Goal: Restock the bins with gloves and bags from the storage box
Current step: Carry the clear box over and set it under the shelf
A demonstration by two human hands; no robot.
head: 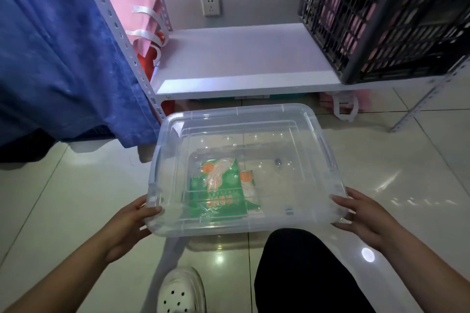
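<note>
Head view: I look down at the clear storage box, lid on, held over the tiled floor in front of the white shelf.
Left hand: my fingers curl over the near left corner of the box, thumb on the lid's edge, the rest under the rim.
Right hand: it grips the near right corner the same way, thumb on top, fingers wrapped round the edge.
Glove packs: two green packs lie flat on the box's bottom, toward its near left side; I see no bags inside it.
Bins: the black crate sits on the right end of the shelf; whether it is one of the bins to fill, I cannot tell.
Risk, grip: both holds are on the near corners only, so the far edge can dip and the smooth plastic can slide out of my fingers.
Risk, lid: I am partly gripping the lid; whether its side latches are locked I cannot tell. If they are not, the lid may lift off and the base fall away.
Risk, load: a tilt sends the loose packs sliding to one wall, which shifts the weight.
Risk, surroundings: the box's far edge is near the shelf's front edge, and the blue cloth hangs just beside its far left corner; either may snag or knock it.
Risk, footing: my shoe and knee are below the near edge, and the glossy tiles look slippery.
</note>
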